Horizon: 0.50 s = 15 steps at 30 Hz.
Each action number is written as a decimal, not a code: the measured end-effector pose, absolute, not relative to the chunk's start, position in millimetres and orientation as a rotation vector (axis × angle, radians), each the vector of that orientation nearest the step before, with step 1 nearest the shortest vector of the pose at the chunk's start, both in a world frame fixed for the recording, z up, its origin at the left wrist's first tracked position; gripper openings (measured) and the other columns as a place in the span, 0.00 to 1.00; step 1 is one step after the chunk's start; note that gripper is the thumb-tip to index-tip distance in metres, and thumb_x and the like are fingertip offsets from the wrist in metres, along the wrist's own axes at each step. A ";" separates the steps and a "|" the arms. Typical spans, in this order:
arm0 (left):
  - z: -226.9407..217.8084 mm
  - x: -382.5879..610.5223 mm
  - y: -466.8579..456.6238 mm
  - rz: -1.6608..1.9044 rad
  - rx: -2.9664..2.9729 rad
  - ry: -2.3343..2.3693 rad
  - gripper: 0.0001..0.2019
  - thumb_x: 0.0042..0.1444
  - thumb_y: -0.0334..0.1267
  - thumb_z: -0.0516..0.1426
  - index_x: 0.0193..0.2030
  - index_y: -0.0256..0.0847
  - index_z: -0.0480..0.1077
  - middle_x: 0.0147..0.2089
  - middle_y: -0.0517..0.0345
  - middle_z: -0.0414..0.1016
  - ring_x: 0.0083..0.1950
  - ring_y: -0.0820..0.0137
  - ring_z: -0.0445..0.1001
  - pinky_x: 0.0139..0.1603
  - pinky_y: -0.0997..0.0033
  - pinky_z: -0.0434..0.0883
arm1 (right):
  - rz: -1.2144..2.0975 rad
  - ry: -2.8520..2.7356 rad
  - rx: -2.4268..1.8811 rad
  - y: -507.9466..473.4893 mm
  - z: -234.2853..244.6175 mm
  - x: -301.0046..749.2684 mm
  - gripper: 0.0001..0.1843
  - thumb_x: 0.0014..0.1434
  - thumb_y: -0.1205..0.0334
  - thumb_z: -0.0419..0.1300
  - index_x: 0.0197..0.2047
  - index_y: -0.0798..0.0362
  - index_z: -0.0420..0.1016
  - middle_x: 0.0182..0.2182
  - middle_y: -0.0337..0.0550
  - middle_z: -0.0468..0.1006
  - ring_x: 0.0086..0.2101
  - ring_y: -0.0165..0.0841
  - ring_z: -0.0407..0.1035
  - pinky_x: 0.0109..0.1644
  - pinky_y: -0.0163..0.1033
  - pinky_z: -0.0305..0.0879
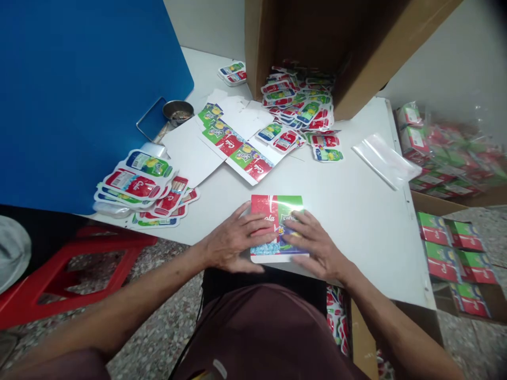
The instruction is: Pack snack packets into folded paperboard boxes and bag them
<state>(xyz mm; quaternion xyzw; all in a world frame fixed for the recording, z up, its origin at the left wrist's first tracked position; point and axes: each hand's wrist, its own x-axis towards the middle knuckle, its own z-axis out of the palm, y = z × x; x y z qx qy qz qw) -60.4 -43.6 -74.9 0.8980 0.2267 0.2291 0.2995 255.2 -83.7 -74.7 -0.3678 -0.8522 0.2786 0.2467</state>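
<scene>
White worktable (358, 221) with a printed red-and-green paperboard card (277, 207) at six o'clock, near the table's edge. The left hand (237, 237) and right hand (317, 245) lie open and unclenched, fingers spread flat on either side of the card.

A printed paperboard card (273, 208) lies flat on the white surface (356, 211), close to its near edge. Its red and green panels sit side by side above a white lower border.

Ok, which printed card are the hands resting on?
The red-and-green one under the left hand and right hand, near the table edge; the others lie farther away.
</scene>
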 end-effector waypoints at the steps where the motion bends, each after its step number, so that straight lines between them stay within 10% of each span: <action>1: -76.0 -58.1 -40.6 0.617 2.389 0.599 0.32 0.55 0.49 0.67 0.68 0.61 0.70 0.64 0.56 0.77 0.69 0.52 0.70 0.81 0.41 0.42 | 0.740 -2.384 -0.984 -87.4 -77.1 255.4 0.30 0.62 0.41 0.66 0.66 0.31 0.72 0.68 0.33 0.70 0.73 0.48 0.53 0.77 0.68 0.41; 5: -86.3 -44.8 -37.4 0.686 2.413 0.568 0.27 0.56 0.43 0.63 0.64 0.64 0.73 0.61 0.58 0.79 0.66 0.55 0.73 0.78 0.47 0.54 | 0.642 -2.383 -0.962 -91.1 -94.4 251.7 0.21 0.66 0.44 0.61 0.62 0.26 0.75 0.66 0.28 0.72 0.71 0.45 0.57 0.78 0.66 0.38; 15: -103.4 -42.3 -52.2 0.697 2.324 0.569 0.21 0.60 0.42 0.61 0.60 0.64 0.76 0.66 0.60 0.77 0.76 0.52 0.63 0.78 0.35 0.44 | 0.700 -2.338 -0.929 -79.8 -107.4 257.2 0.14 0.68 0.44 0.60 0.55 0.24 0.80 0.61 0.28 0.78 0.67 0.42 0.65 0.77 0.66 0.39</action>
